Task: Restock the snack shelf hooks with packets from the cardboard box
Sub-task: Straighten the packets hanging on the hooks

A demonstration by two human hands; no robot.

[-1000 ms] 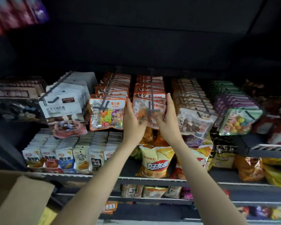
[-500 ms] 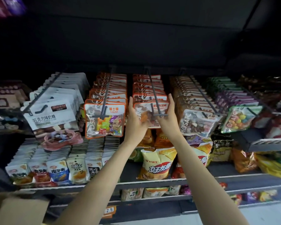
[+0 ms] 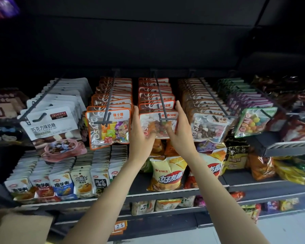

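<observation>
An orange-trimmed clear candy packet (image 3: 158, 125) hangs at the front tip of the middle shelf hook (image 3: 159, 95). My left hand (image 3: 140, 136) holds its left edge, fingers up along the side and thumb under its lower front. My right hand (image 3: 180, 132) grips its right edge, thumb across the packet's front. More packets of the same kind fill the hook behind it. The cardboard box (image 3: 16, 228) shows only as a flap at the bottom left.
Neighbouring hooks carry a sugar-cube packet (image 3: 108, 129), white chocolate-candy packets (image 3: 51, 122), stone candy (image 3: 209, 127) and a green packet (image 3: 253, 122). Below, a shelf (image 3: 165, 193) holds small sachets and a yellow chip bag (image 3: 165, 173). A price tag (image 3: 119, 226) hangs lower down.
The view has shifted up and right, so less of the box shows. Both hands stay on the front packet, which has settled slightly lower on the hook tip.
</observation>
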